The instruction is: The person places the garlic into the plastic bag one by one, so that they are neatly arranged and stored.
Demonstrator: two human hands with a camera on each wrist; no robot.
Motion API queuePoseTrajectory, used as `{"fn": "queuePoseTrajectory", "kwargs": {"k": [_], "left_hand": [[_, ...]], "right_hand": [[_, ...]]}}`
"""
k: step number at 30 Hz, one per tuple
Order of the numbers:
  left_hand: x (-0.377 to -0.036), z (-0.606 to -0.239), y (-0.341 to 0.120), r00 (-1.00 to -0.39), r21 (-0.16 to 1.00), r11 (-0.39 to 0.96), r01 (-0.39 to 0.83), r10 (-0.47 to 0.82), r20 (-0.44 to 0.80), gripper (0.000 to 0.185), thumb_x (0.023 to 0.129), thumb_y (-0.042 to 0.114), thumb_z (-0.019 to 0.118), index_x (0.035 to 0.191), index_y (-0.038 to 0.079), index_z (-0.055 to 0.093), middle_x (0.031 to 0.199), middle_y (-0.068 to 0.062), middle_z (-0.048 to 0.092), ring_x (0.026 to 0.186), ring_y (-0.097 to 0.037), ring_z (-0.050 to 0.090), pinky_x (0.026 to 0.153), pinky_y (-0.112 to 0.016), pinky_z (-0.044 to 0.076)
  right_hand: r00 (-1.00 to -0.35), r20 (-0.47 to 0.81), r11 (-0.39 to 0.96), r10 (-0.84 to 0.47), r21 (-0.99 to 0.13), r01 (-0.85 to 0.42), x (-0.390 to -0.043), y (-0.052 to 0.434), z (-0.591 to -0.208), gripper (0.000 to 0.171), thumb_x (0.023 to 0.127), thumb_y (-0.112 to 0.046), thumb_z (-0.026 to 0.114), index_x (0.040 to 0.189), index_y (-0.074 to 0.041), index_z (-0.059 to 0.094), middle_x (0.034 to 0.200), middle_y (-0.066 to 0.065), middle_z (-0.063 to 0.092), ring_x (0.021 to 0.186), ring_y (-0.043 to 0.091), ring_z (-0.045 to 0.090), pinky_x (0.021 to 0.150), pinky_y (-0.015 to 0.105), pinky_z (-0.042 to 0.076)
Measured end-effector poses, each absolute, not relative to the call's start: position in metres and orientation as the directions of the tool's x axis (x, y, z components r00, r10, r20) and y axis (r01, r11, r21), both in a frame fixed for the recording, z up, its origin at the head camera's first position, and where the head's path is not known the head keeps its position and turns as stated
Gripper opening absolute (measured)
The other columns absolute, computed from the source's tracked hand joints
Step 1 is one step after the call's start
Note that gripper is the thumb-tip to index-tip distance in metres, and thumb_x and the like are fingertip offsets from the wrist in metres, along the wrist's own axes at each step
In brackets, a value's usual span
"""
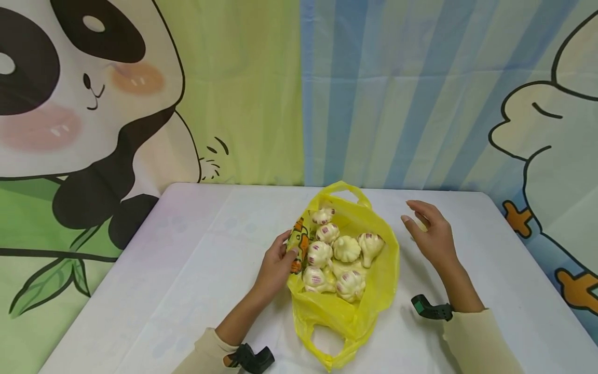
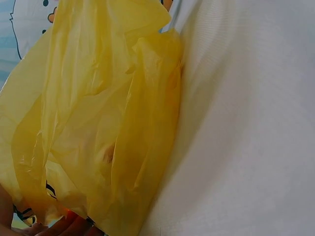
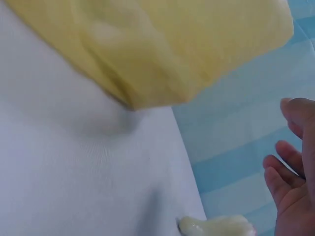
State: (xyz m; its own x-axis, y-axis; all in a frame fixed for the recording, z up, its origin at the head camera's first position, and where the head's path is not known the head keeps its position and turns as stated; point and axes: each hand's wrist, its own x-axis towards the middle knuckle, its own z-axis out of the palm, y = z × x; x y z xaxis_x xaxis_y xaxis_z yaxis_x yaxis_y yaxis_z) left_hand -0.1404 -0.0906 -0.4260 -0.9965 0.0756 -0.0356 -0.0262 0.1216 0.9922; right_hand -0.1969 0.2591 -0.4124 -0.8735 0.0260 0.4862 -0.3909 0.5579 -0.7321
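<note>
Pinching the bag's left edge, left hand [image 1: 275,267] has fingers curled onto a printed orange patch of the plastic; fingertips [image 2: 64,227] show at the bottom of the left wrist view, pressed against yellow film. Right hand [image 1: 432,234] is loose and spread, palm toward the bag, holding nothing; fingers [image 3: 288,167] relaxed, apart from the plastic.

Yellow plastic bag [image 1: 374,291] lies open, mouth up, mid-table, w/ seven or so garlic bulbs [image 1: 347,249] heaped inside, touching one another. One handle loop stands at the far end, one lies flat at the near end.

One more garlic bulb [image 3: 216,227] sits loose on the white tablecloth [image 1: 196,270] just beside the right hand, behind it in the head view (only a pale sliver visible there).

Backdrop: panda cartoon curtain [image 1: 84,104] on the left, blue stripes on the right. Black wrist-cam mounts on both cuffs.

Risks, as judged:
- Film is thin and slippery; a pull on only the left edge could tip the heap and roll bulbs out the right side.
- Stray bulb lies near the table's far right part; a careless nudge by the right hand may send it off.
- Right side of the bag is unsupported, so the mouth may collapse.
</note>
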Motion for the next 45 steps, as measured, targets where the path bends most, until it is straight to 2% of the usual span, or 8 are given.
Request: {"fn": "queuePoseTrajectory", "kwargs": {"k": [5, 17, 24, 28, 31, 35, 38, 45], "left_hand": [[-0.141, -0.427, -0.090, -0.996, 0.992, 0.125, -0.029, 0.075, -0.039, 0.049, 0.102, 0.019, 0.050, 0.149, 0.012, 0.037, 0.117, -0.014, 0.063, 0.095, -0.028, 0.065, 0.075, -0.033, 0.054], [-0.141, -0.428, -0.090, -0.997, 0.990, 0.136, -0.027, 0.072, -0.037, 0.048, 0.102, 0.019, 0.049, 0.148, 0.012, 0.038, 0.115, -0.014, 0.064, 0.094, -0.026, 0.065, 0.074, -0.033, 0.054], [-0.140, -0.429, -0.089, -0.997, 0.990, 0.140, -0.023, 0.071, -0.033, 0.048, 0.102, 0.018, 0.049, 0.148, 0.011, 0.038, 0.114, -0.013, 0.065, 0.092, -0.026, 0.065, 0.074, -0.034, 0.054], [-0.140, -0.429, -0.089, -0.997, 0.990, 0.142, -0.021, 0.073, -0.032, 0.047, 0.102, 0.018, 0.048, 0.148, 0.012, 0.038, 0.114, -0.013, 0.064, 0.092, -0.025, 0.064, 0.074, -0.034, 0.054], [-0.141, -0.429, -0.089, -0.997, 0.990, 0.142, -0.023, 0.076, -0.034, 0.047, 0.102, 0.019, 0.049, 0.148, 0.013, 0.038, 0.115, -0.014, 0.064, 0.093, -0.025, 0.064, 0.075, -0.034, 0.054], [-0.141, -0.429, -0.089, -0.996, 0.990, 0.137, -0.021, 0.082, -0.033, 0.047, 0.102, 0.018, 0.049, 0.148, 0.012, 0.038, 0.117, -0.014, 0.063, 0.095, -0.026, 0.064, 0.075, -0.034, 0.054], [-0.142, -0.430, -0.089, -0.996, 0.991, 0.131, -0.020, 0.084, -0.031, 0.047, 0.102, 0.018, 0.049, 0.148, 0.012, 0.038, 0.117, -0.015, 0.063, 0.095, -0.027, 0.064, 0.075, -0.034, 0.054], [-0.140, -0.426, -0.089, -0.995, 0.993, 0.114, -0.033, 0.090, -0.043, 0.048, 0.102, 0.017, 0.048, 0.149, 0.010, 0.037, 0.118, -0.016, 0.063, 0.097, -0.031, 0.064, 0.075, -0.034, 0.054]], "right_hand": [[-0.882, 0.459, 0.574, 0.109, -0.753, -0.321, -0.200, 0.268, -0.414, 0.044, 0.093, -0.018, 0.069, 0.134, -0.005, 0.058, 0.136, 0.010, 0.050, 0.127, 0.023, 0.046, 0.103, 0.027, 0.037], [-0.894, 0.253, 0.485, 0.369, -0.873, -0.047, -0.208, 0.292, -0.423, 0.061, 0.093, -0.035, 0.065, 0.146, -0.012, 0.045, 0.150, 0.013, 0.036, 0.142, 0.022, 0.025, 0.113, 0.040, 0.022], [-0.943, 0.084, 0.486, 0.321, -0.869, 0.088, -0.211, 0.300, -0.437, 0.087, 0.092, -0.044, 0.064, 0.158, -0.016, 0.014, 0.159, 0.018, 0.012, 0.141, 0.044, 0.017, 0.110, 0.058, 0.021], [-0.953, 0.061, 0.492, 0.297, -0.865, 0.098, -0.212, 0.302, -0.441, 0.092, 0.092, -0.041, 0.066, 0.158, -0.015, 0.008, 0.158, 0.021, 0.011, 0.140, 0.046, 0.019, 0.108, 0.060, 0.022], [-0.961, 0.080, 0.521, 0.265, -0.850, 0.073, -0.213, 0.304, -0.445, 0.080, 0.095, -0.033, 0.062, 0.157, -0.011, 0.016, 0.154, 0.023, 0.026, 0.136, 0.041, 0.031, 0.107, 0.054, 0.030], [-0.969, 0.119, 0.603, 0.215, -0.797, 0.036, -0.214, 0.307, -0.450, 0.056, 0.100, -0.027, 0.056, 0.148, -0.004, 0.039, 0.142, 0.024, 0.044, 0.124, 0.036, 0.043, 0.095, 0.047, 0.038], [-0.972, 0.126, 0.629, 0.199, -0.777, 0.028, -0.214, 0.307, -0.451, 0.051, 0.100, -0.030, 0.054, 0.142, -0.002, 0.047, 0.141, 0.026, 0.044, 0.124, 0.038, 0.042, 0.095, 0.050, 0.038], [-0.973, 0.134, 0.641, 0.188, -0.767, 0.018, -0.213, 0.306, -0.451, 0.051, 0.101, -0.030, 0.053, 0.142, -0.001, 0.048, 0.142, 0.026, 0.044, 0.128, 0.040, 0.042, 0.098, 0.055, 0.039]]}}
